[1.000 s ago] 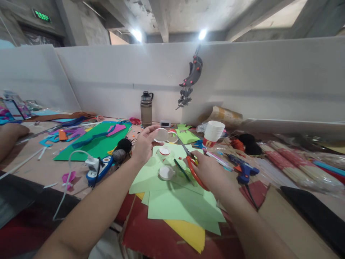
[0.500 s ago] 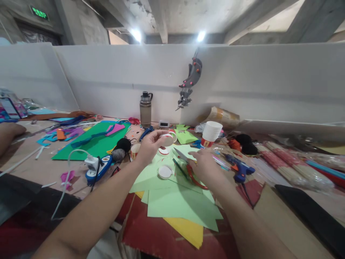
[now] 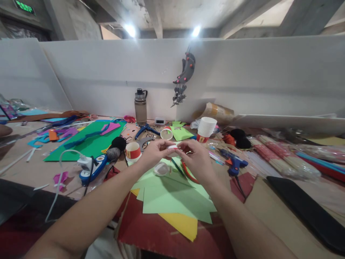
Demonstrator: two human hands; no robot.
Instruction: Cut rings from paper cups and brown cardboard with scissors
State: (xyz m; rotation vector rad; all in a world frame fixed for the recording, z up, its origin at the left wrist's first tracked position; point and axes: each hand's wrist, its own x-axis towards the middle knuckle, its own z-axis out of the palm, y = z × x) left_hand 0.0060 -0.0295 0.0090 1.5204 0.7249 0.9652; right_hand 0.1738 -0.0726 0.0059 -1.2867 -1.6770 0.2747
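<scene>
My left hand (image 3: pixel 154 153) and my right hand (image 3: pixel 195 158) meet above the light green paper sheets (image 3: pixel 172 196), fingers pinched from both sides on a small white and red paper cup piece (image 3: pixel 171 146). The orange-handled scissors (image 3: pixel 188 172) lie on the green paper just under my right hand, which no longer grips them. A round white cut cup piece (image 3: pixel 161 168) rests on the paper below my left hand. A cut red and white paper cup (image 3: pixel 133 151) stands left of my left hand.
A stack of white paper cups (image 3: pixel 205 129), another cut cup (image 3: pixel 166 133), a blue glue gun (image 3: pixel 233 162), pliers (image 3: pixel 145 130), a water bottle (image 3: pixel 140 107), green felt (image 3: pixel 86 142), yarn balls (image 3: pixel 116 147) and bundled sticks (image 3: pixel 280 160) crowd the table. Someone else's arm (image 3: pixel 3 130) shows at far left.
My right hand let go of the scissors, which now lie on the paper, and rose to join my left hand on the cup piece. The view shifted slightly right.
</scene>
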